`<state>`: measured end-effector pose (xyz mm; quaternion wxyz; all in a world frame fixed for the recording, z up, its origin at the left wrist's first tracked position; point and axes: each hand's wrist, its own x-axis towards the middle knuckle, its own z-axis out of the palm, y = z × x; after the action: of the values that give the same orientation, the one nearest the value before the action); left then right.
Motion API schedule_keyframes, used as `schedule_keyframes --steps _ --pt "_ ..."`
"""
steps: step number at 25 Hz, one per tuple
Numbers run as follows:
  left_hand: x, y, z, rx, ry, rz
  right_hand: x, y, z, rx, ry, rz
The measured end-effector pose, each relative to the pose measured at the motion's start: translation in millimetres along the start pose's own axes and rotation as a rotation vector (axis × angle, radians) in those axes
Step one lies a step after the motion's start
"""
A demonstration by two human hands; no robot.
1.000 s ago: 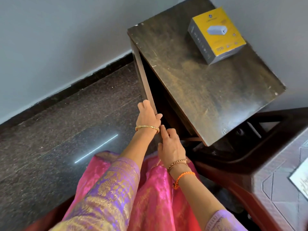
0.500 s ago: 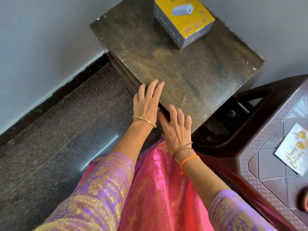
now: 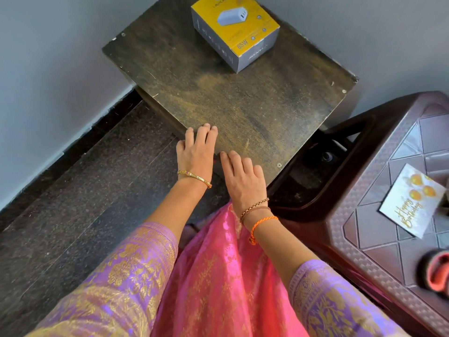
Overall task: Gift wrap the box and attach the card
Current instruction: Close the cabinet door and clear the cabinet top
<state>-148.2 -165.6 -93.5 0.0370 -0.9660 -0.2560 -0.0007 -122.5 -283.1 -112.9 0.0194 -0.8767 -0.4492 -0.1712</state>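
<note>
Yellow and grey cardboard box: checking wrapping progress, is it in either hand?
No, the yellow and grey cardboard box sits alone at the dark wooden table's far end.

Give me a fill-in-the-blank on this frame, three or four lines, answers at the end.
1. The box has a ____ top.
2. Both hands, left hand and right hand, rest on the near edge of the ____.
3. The card reads "Happy ____".
4. The card lies on the brown stool to the person's ____.

Answers: yellow; table; Birthday; right
</note>
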Motion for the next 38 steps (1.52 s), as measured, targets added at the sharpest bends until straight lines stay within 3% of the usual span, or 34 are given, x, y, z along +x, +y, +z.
schedule_keyframes --steps 3,9,16,21,25,29,33,38 --pt "0.0 -1.5 0.5 0.018 0.009 -0.025 5.6 0.7 1.7 -0.040 0.031 -0.041" --pt "-1.2 6.9 -5.6 -0.103 -0.157 -0.067 7.5 -1.5 6.7 -0.061 0.069 0.001" --pt "-0.6 5.9 -8.4 -0.086 -0.170 -0.067 13.7 -3.7 3.3 -0.050 0.022 0.043" --pt "0.3 9.8 -11.7 -0.025 -0.193 -0.054 12.0 12.7 -15.5 0.127 -0.154 -0.060" --pt "9.6 14.1 -22.5 0.020 -0.239 -0.053 9.5 26.2 -28.9 0.419 -0.252 0.114" --pt "20.0 26.2 -37.6 0.155 -0.320 -0.023 20.4 41.1 -39.6 0.693 -0.472 0.238" --pt "31.4 32.5 -48.8 0.174 -0.441 -0.052 26.4 56.3 -45.9 0.760 -0.497 0.262" --pt "41.0 33.4 -48.1 0.285 -0.408 -0.071 21.1 68.7 -39.3 0.681 -0.588 0.119"
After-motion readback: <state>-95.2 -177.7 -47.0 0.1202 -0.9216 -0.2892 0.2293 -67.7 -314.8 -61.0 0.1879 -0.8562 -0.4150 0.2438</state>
